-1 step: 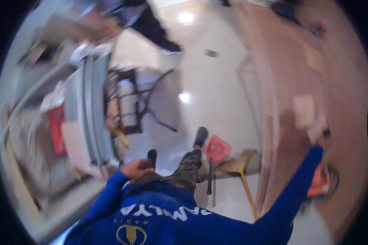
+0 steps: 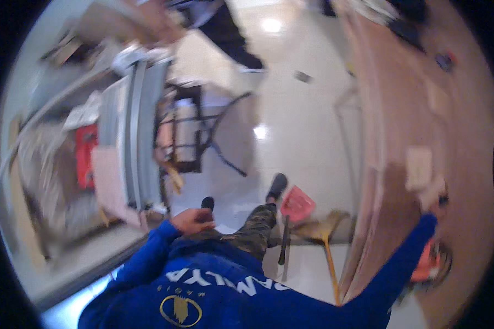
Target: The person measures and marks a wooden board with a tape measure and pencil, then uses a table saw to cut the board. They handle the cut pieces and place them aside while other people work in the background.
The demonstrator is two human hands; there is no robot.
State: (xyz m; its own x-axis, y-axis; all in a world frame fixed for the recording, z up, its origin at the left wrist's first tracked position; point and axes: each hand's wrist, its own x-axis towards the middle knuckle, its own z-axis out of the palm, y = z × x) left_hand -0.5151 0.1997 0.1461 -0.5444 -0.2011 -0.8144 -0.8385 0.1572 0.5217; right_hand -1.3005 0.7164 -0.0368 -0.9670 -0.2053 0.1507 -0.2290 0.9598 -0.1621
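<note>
A person in a blue sweatshirt [image 2: 230, 296] holds the left hand [image 2: 194, 221] at the waist, fingers loosely curled and apparently empty. The right hand [image 2: 434, 196] reaches over a long brown work surface [image 2: 392, 109], at a pale rectangular piece [image 2: 419, 168]; blur hides its grip. A yellow-handled broom [image 2: 330, 260] and pink dustpan [image 2: 298, 204] rest on the floor [image 2: 307, 142]; beyond stands a dark-trousered co-worker [image 2: 225, 35].

Head-worn fisheye view, steeply down over torso [image 2: 225, 293] and floor [image 2: 313, 129].
</note>
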